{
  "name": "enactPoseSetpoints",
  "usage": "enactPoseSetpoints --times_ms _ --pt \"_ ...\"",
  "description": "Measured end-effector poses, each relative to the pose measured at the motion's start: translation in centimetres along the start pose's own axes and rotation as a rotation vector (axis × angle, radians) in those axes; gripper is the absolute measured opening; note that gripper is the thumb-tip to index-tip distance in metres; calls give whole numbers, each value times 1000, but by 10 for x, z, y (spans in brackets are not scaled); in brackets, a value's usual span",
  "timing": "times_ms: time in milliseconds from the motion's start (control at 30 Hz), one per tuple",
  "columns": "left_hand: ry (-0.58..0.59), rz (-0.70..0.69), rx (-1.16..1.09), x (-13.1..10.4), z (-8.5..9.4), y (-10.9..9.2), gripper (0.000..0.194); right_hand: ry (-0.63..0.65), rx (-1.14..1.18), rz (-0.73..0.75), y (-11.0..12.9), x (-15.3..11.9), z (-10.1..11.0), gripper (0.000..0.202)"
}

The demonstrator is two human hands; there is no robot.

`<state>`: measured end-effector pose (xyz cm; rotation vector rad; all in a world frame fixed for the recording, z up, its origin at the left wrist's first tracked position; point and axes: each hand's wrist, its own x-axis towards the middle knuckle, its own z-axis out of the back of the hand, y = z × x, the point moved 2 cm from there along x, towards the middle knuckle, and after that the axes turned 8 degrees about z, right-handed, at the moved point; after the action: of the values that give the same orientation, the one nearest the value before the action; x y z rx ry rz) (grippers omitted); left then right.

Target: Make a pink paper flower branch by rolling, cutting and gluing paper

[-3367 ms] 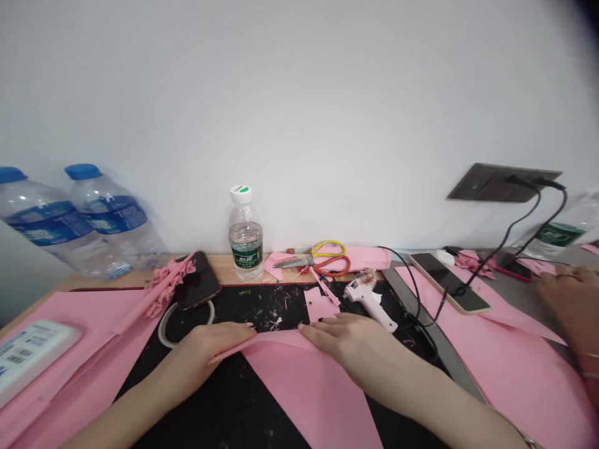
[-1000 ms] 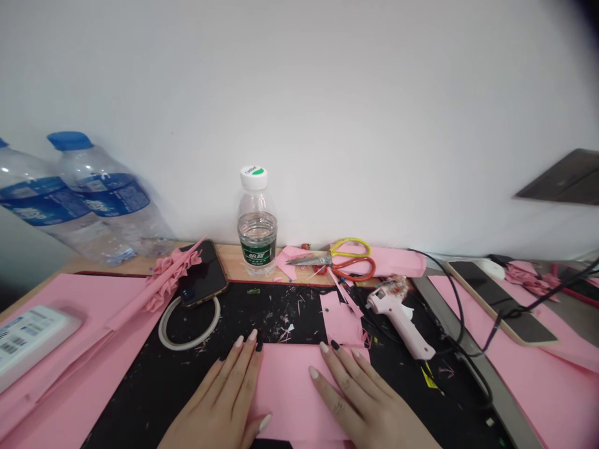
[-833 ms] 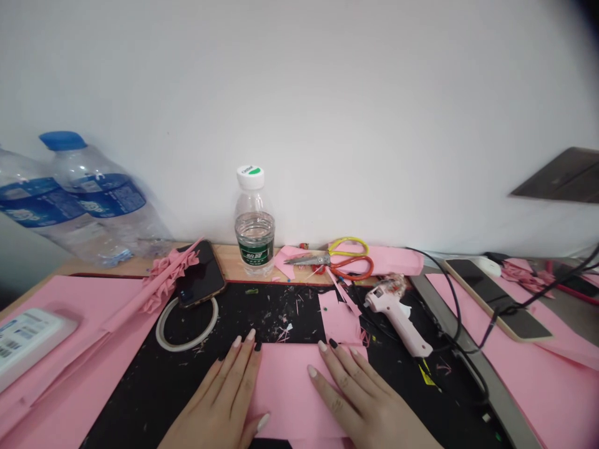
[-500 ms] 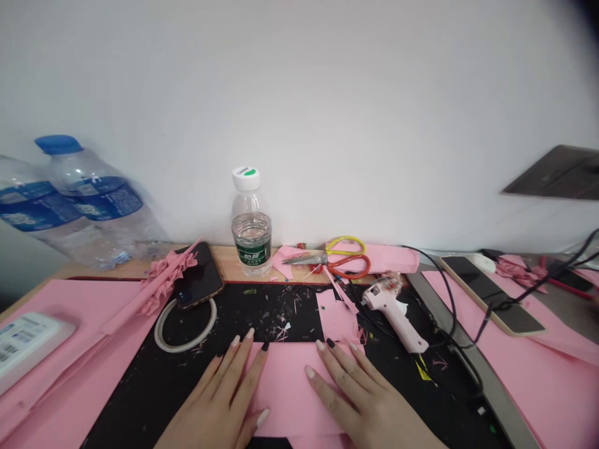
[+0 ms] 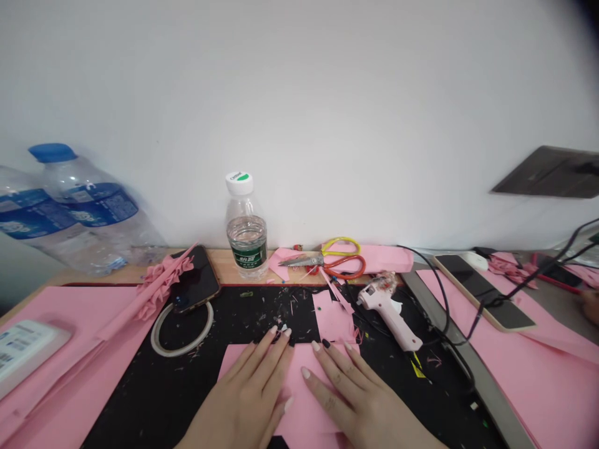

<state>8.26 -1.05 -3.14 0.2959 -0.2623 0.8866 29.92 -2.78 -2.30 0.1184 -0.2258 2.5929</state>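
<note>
A piece of pink paper (image 5: 304, 399) lies on the black mat (image 5: 126, 399) at the bottom middle of the head view, its far edge straight. My left hand (image 5: 248, 393) rests flat on its left part, fingers stretched out and pointing away from me. On the right part lies my right hand (image 5: 360, 399), also flat with fingers extended. Only a narrow strip of paper shows between the two hands. Just beyond them are a smaller pink scrap (image 5: 334, 318) and small paper bits.
Scissors (image 5: 327, 259) with yellow and red handles lie at the back, near a water bottle (image 5: 248, 243). A glue gun (image 5: 390, 312) with its cable is at the right. A tape roll (image 5: 156, 337), a phone (image 5: 199, 280) and a pink paper flower stem (image 5: 110, 327) lie left.
My left hand has slid right across the paper, closer to my right hand, uncovering the paper's left end. My right hand stays nearly where it was. The view has shifted slightly.
</note>
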Motion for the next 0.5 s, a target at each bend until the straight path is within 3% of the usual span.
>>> enactPoseSetpoints --times_ms 233,500 --pt "-19 25 -45 -5 -13 -5 45 21 41 28 -4 0 2 66" --pt "-2 29 -45 -8 -13 -7 53 55 130 6 -8 1 4 69"
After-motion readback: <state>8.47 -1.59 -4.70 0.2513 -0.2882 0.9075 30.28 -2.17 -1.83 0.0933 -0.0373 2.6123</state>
